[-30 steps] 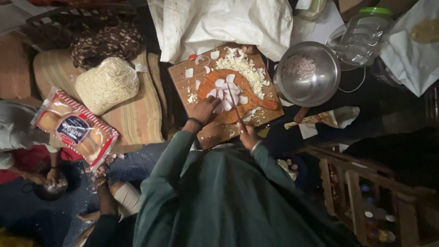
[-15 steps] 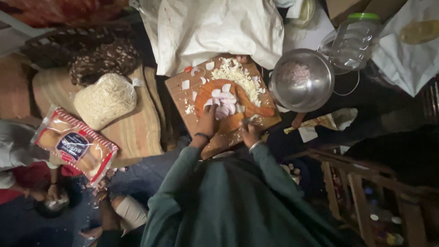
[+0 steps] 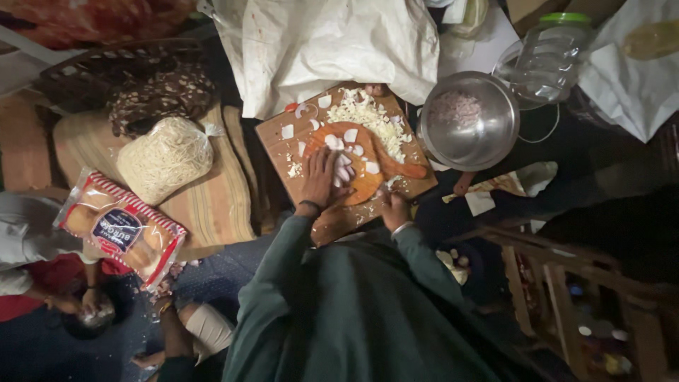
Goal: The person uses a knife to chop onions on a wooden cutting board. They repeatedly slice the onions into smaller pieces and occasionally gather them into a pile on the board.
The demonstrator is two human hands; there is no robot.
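Note:
A wooden cutting board (image 3: 277,138) lies on the floor in front of me, with a round orange board (image 3: 368,185) on top of it. White onion pieces (image 3: 346,152) lie scattered on both, and a heap of finely chopped onion (image 3: 368,117) sits at the far side. My left hand (image 3: 322,177) presses flat on the onion pieces on the orange board. At the near edge, my right hand (image 3: 392,209) is closed around a knife whose blade is barely visible. Both my sleeves are green.
A steel bowl (image 3: 488,145) holding pinkish chopped bits stands right of the board, with a clear green-lidded jar (image 3: 552,49) behind it. White cloth (image 3: 332,42) lies beyond the board. A noodle bag (image 3: 166,155) and bun packet (image 3: 120,230) lie left. Another person's hand (image 3: 92,301) is lower left.
My left hand has slid down onto the onion pieces and flattened. My right hand has pulled back toward the board's near edge. The view has shifted slightly.

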